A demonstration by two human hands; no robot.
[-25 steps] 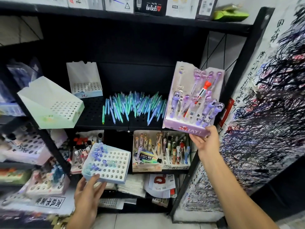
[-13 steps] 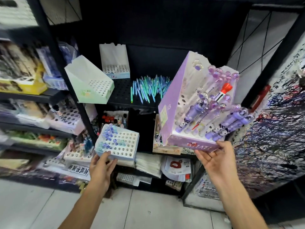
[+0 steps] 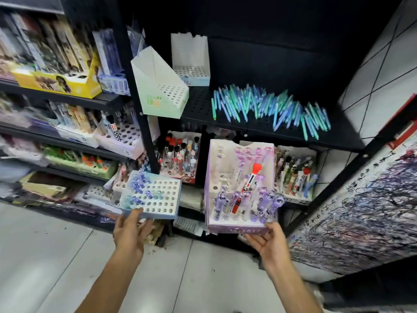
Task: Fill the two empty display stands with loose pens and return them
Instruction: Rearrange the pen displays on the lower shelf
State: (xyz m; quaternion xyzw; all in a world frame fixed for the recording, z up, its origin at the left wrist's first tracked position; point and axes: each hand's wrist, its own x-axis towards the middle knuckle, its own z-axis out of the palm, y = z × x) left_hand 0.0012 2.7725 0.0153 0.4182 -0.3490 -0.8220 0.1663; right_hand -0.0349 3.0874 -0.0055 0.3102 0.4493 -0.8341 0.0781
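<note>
Purple-fronted pen stand (image 3: 237,230) rests on the right hand (image 3: 269,243), fingers curled under its base and partly hidden; the pale blue perforated stand (image 3: 155,203) sits on the left hand (image 3: 129,231), thumb on its near edge. Farther back, two empty stands, green-white (image 3: 158,96) and white (image 3: 190,58), stand beside loose blue-green pens (image 3: 270,107) on the black shelf (image 3: 347,138). Left shelves blur.

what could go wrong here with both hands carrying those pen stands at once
1. The left hand grips only the front edge of the flat blue pen stand, so it may tip and spill its blue pens.
2. The right hand holds the tall purple cardboard stand under one front corner; its leaning purple character pens could slide out.
3. With both hands full, the loose blue and green pens on the black shelf cannot be picked up yet.
</note>
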